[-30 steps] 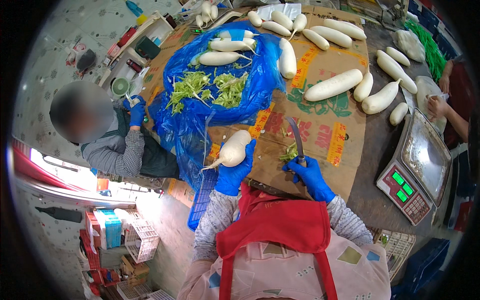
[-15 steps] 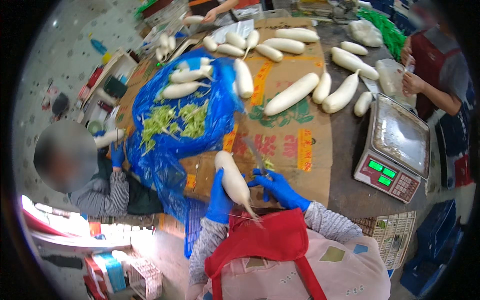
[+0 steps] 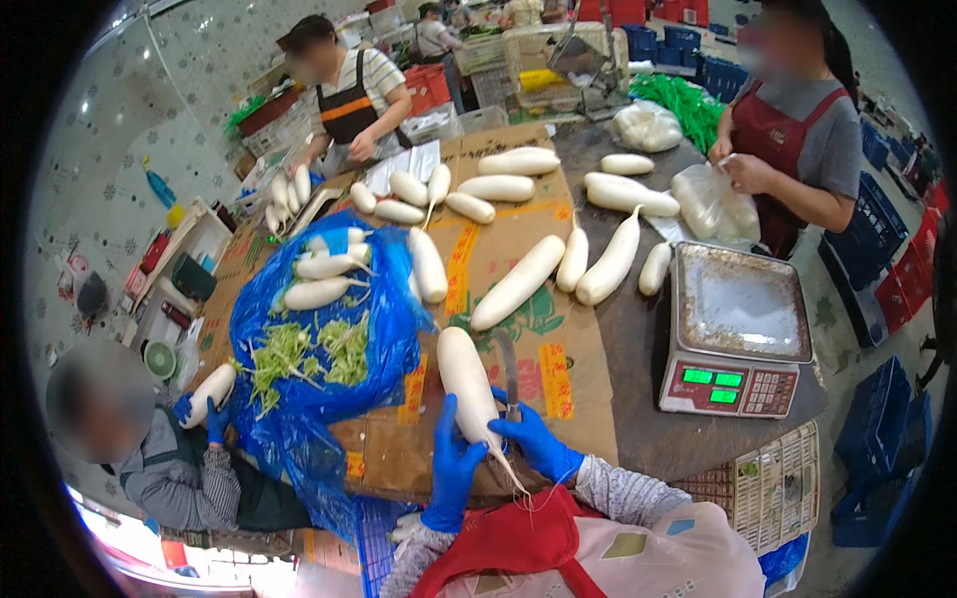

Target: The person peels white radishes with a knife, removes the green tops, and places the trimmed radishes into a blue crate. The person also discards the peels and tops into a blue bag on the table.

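A large white daikon radish (image 3: 467, 379) lies in my blue-gloved left hand (image 3: 454, 460), thick end away from me. Its thin hairy root points back toward my red apron. In my right hand (image 3: 540, 439), also blue-gloved, I grip a knife (image 3: 511, 369); its narrow blade stands up just right of the radish. The fingers of this hand come close to the radish's lower end; I cannot tell whether they touch it. Beyond my hands a longer daikon (image 3: 518, 283) lies on the flattened cardboard (image 3: 583, 369). Leafy green trimmings (image 3: 344, 351) sit on a blue plastic sheet (image 3: 389, 289) to the left.
A scale (image 3: 738, 319) with lit green displays stands at the right. Several daikons lie across the far side of the table. A co-worker at left holds another daikon (image 3: 210, 395); one at right handles a clear bag (image 3: 716, 202). White crates (image 3: 778, 483) stand low at the right.
My view has tilted up, showing more of the far room. The daikon in my left hand has swung more upright, and the knife in my right hand has come closer beside it.
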`<action>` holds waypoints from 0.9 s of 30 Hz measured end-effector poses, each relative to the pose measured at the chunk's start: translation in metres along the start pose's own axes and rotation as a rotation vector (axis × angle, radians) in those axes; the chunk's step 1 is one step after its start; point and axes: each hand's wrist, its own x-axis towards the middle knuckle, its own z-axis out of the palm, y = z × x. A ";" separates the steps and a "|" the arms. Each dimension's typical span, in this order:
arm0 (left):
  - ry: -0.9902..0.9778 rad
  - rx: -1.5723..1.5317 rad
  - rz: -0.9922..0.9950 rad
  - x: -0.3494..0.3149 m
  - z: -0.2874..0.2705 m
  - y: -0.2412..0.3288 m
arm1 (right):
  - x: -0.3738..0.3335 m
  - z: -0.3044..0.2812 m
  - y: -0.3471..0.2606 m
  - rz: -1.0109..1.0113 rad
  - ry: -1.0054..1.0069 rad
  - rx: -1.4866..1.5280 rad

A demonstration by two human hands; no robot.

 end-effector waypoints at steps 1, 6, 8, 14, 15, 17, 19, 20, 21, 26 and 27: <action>-0.003 -0.021 0.019 -0.001 0.006 0.001 | 0.011 -0.007 -0.005 -0.037 0.028 0.023; -0.047 0.024 -0.293 -0.012 0.009 -0.005 | 0.067 -0.030 -0.060 -0.322 0.236 -0.012; -0.037 0.078 -0.274 -0.020 0.004 -0.016 | 0.090 -0.029 -0.088 -0.428 0.303 -0.030; -0.049 0.717 0.022 -0.023 -0.012 -0.050 | 0.124 -0.065 -0.122 -0.497 0.448 -0.136; -0.015 0.803 0.071 -0.022 -0.014 -0.053 | 0.125 -0.070 -0.122 -0.523 0.405 -0.130; 0.052 0.974 0.171 -0.017 -0.017 -0.061 | 0.122 -0.079 -0.117 -0.542 0.397 -0.107; 0.110 1.033 0.157 -0.008 -0.021 -0.066 | 0.120 -0.083 -0.118 -0.545 0.383 -0.119; 0.138 1.063 0.149 -0.004 -0.023 -0.069 | 0.120 -0.084 -0.120 -0.538 0.372 -0.143; 0.128 1.030 0.128 0.001 -0.026 -0.072 | 0.120 -0.083 -0.123 -0.533 0.361 -0.163; 0.003 1.004 -0.017 0.024 -0.031 -0.106 | 0.131 -0.070 -0.127 -0.482 0.322 -0.369; -0.041 1.046 -0.039 0.027 -0.026 -0.105 | 0.132 -0.067 -0.120 -0.464 0.298 -0.374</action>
